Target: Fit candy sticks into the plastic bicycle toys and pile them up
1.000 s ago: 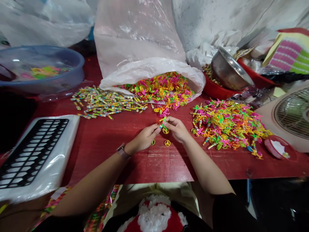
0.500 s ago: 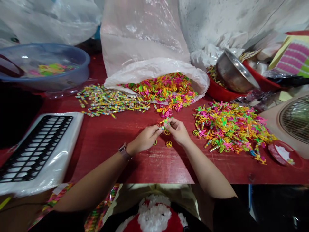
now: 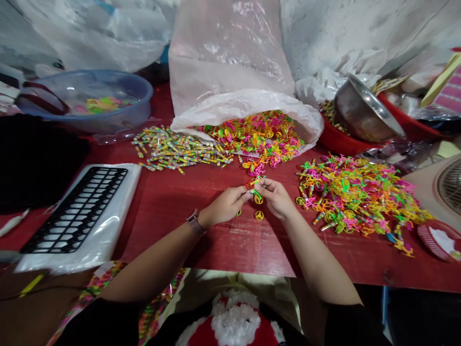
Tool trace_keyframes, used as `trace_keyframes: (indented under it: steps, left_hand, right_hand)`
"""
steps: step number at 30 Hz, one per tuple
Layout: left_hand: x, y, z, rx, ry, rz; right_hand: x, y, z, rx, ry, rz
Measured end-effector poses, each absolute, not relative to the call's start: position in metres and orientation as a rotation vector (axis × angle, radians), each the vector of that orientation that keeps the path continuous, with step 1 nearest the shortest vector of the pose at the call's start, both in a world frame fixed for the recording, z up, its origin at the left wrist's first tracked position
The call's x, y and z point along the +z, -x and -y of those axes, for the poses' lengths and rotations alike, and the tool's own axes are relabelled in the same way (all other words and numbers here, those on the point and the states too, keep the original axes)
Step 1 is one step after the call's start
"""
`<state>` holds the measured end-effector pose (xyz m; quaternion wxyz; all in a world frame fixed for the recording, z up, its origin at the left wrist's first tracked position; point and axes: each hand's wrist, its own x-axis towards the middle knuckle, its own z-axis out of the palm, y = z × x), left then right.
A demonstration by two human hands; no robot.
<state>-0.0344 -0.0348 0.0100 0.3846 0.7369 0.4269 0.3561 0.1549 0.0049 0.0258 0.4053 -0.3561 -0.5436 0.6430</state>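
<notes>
Along red counter [image 3: 259, 254], shows yellow wheel [image 3: 258, 216] lying loose, just nearer than the hands. Holds small multicoloured toy piece [image 3: 255, 191] between left hand [image 3: 226, 204] and right hand [image 3: 277, 198], with grip closed to a fingertip pinch on both sides; cannot tell how its parts join. Farther out, has printed sticks [image 3: 183, 149] piled leftward, heaped toys [image 3: 360, 192] rightward, and coloured parts [image 3: 277, 139] spilling from plastic bag [image 3: 230, 62] close to the fingertips, crowding them.
</notes>
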Motion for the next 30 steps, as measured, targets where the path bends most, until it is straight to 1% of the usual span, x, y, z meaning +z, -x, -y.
trace_keyframes:
  steps: [3,8,10,13,16,18,20,22,23,25,27,30]
  left_hand:
    - [0.009,0.034,0.037,0.878,-1.94,-1.162]
    - [0.004,0.032,0.037,0.88,-1.964,-1.282]
    - [0.001,0.029,0.037,0.882,-1.944,-1.303]
    - [0.001,0.029,0.032,0.896,-1.941,-1.244]
    - [0.011,0.05,0.018,0.977,-2.021,-1.253]
    - [0.018,0.082,0.004,1.142,-2.042,-1.528]
    - [0.021,0.12,-0.009,1.203,-1.971,-1.964]
    - [0.018,0.154,-0.02,1.085,-1.905,-2.246]
    - [0.014,0.167,-0.024,0.971,-1.925,-2.271]
    - [0.003,0.179,-0.032,0.774,-1.964,-2.278]
    - [-0.006,0.177,-0.038,0.633,-1.96,-2.336]
    - [-0.013,0.165,-0.044,0.523,-1.969,-2.425]
  right_hand:
    - [0.024,-0.151,-0.004,1.53,0.955,1.43]
    - [0.014,-0.142,0.0,1.05,1.153,1.605]
    - [0.01,-0.137,0.002,0.931,1.178,1.632]
    - [0.015,-0.135,0.002,0.9,1.151,1.655]
    - [0.039,-0.162,-0.007,0.913,1.076,1.593]
    - [0.062,-0.202,-0.016,0.795,1.063,1.437]
    - [0.08,-0.253,-0.026,0.489,1.153,1.263]
    - [0.088,-0.299,-0.034,0.129,1.395,1.107]
    - [0.089,-0.315,-0.036,-0.091,1.511,1.031]
    - [0.085,-0.33,-0.039,-0.374,1.657,0.967]
    - [0.079,-0.32,-0.04,-0.463,1.671,1.042]
    - [0.068,-0.27,-0.036,-0.374,1.567,1.382]
